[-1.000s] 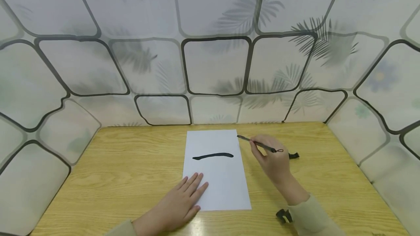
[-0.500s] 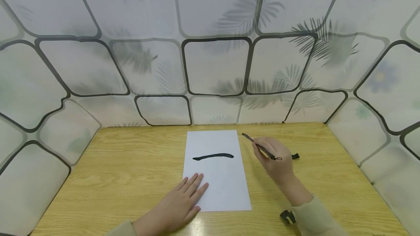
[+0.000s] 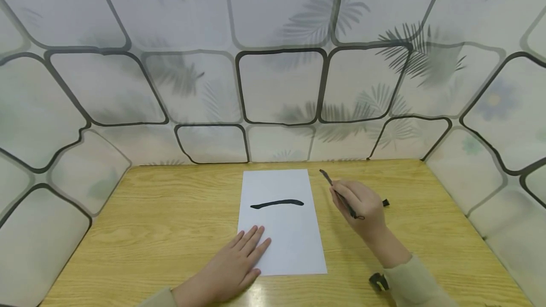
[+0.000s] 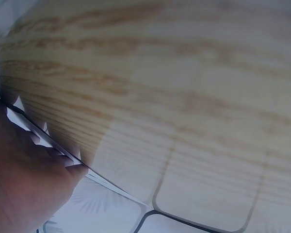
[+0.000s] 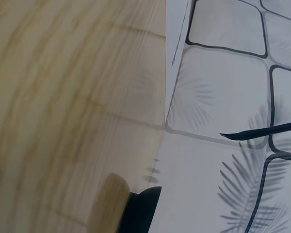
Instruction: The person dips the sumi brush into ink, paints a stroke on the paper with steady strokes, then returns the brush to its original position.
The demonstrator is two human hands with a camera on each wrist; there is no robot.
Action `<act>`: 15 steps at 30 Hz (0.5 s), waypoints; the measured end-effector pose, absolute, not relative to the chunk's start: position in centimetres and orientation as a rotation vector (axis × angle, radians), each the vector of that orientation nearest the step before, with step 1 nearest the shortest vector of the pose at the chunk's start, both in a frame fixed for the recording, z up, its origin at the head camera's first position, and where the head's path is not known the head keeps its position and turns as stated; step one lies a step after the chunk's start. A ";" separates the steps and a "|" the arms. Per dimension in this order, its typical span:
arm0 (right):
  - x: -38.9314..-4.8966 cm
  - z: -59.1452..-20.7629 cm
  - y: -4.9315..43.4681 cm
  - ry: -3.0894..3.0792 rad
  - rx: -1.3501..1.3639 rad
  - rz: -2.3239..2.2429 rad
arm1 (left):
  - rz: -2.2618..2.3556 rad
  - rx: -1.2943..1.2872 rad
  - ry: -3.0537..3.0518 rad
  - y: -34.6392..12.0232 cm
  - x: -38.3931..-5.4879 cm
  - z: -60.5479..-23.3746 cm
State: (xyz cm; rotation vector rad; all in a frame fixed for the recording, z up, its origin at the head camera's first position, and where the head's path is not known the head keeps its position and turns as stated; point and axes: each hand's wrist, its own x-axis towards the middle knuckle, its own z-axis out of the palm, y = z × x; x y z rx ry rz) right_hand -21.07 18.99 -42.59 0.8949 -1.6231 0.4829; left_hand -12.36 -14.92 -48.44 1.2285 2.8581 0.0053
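A white sheet of paper [image 3: 290,245] lies on the wooden table, marked with one thick black horizontal brush stroke [image 3: 277,203]. My left hand [image 3: 232,266] rests flat on its lower left part, fingers spread; the left wrist view shows this left hand [image 4: 29,170] from the side, over the paper's edge. Right of the sheet, my right hand [image 3: 358,207] holds a dark calligraphy brush [image 3: 344,203] with a small loop at its end. The brush's tip points up and left, off the paper. In the right wrist view the dark brush [image 5: 262,132] enters from the right, its holding fingers out of sight.
A small black object [image 3: 386,203] shows behind the right hand, partly hidden. Beside the right sleeve is another black piece [image 3: 378,282]. A dark rounded object [image 5: 141,211] stands low in the right wrist view. Patterned walls [image 3: 279,86] enclose the table [image 3: 170,212].
My right hand has moved slightly right and toward me with the brush, which has turned steeper, its tip farther from the paper. The left hand and paper have stayed put.
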 end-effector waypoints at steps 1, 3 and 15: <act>-21.1 -42.6 19.0 -1.613 0.897 0.472 | 0.003 1.231 2.862 -14.9 -12.4 -48.5; -21.1 -42.5 18.9 -1.600 0.902 0.448 | 0.001 1.237 2.867 -15.0 -12.3 -48.6; -20.8 -42.4 19.1 -1.550 0.938 0.364 | 0.013 1.229 2.849 -14.9 -12.4 -48.4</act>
